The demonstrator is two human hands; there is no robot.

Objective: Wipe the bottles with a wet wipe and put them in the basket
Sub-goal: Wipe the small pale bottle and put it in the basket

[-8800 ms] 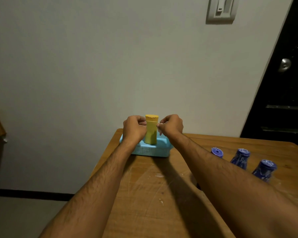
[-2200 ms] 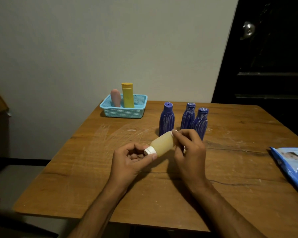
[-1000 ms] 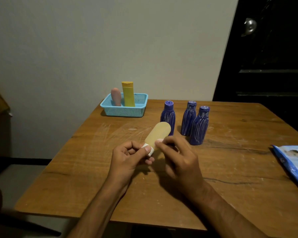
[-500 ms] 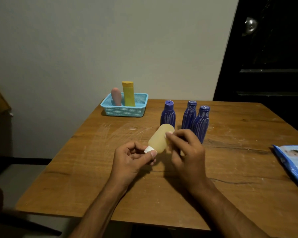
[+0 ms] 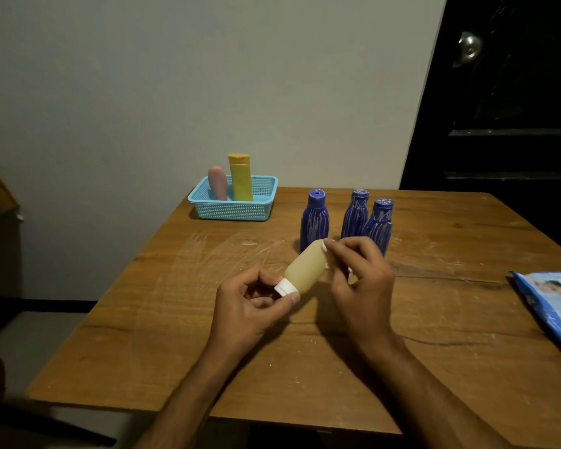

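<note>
1. I see my left hand above the middle of the desk; its thumb and fingers pinch the white cap of a small pale yellow bottle.
2. This bottle is held in the air, tilted, with the cap toward me and the bottom pointing to the far edge.
3. My right hand has its fingers curled against the upper end of the bottle, and a bit of white wet wipe shows under the fingertips, pressed on the bottle.
4. Just behind the hands, three blue bottles stand upright, close together, toward the far edge.
5. The light blue basket sits at the far left corner of the desk, well apart from the hands.
6. Inside the basket a pink bottle and a taller yellow bottle stand side by side.
7. A blue wipes pack lies flat at the right edge of the desk.
</note>
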